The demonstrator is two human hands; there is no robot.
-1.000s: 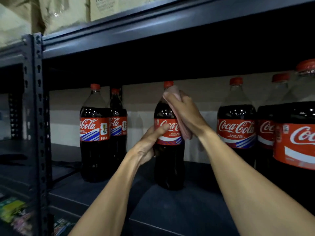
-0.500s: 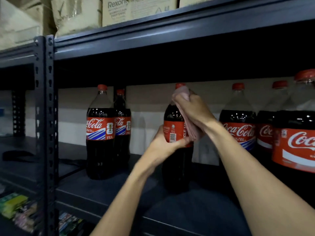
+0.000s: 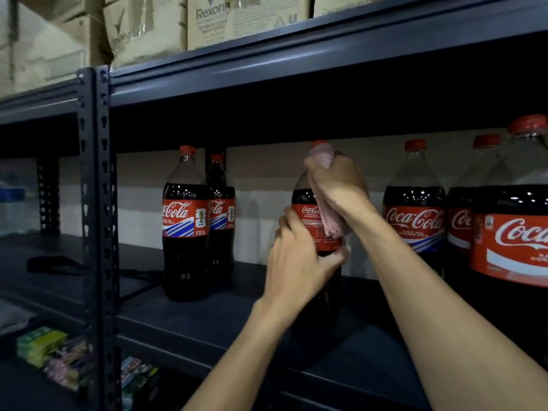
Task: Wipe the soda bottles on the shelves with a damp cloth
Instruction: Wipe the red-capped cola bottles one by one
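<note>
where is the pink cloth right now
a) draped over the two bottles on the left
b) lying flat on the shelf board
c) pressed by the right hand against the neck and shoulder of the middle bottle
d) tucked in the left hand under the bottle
c: the right hand presses the pink cloth against the upper part of the middle bottle, while the left hand grips that bottle at its label.

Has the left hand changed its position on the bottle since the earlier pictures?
Yes. The left hand has climbed the held bottle: earlier only its thumb reached the red label, now its fingers wrap that label's left edge and lower part.
</note>
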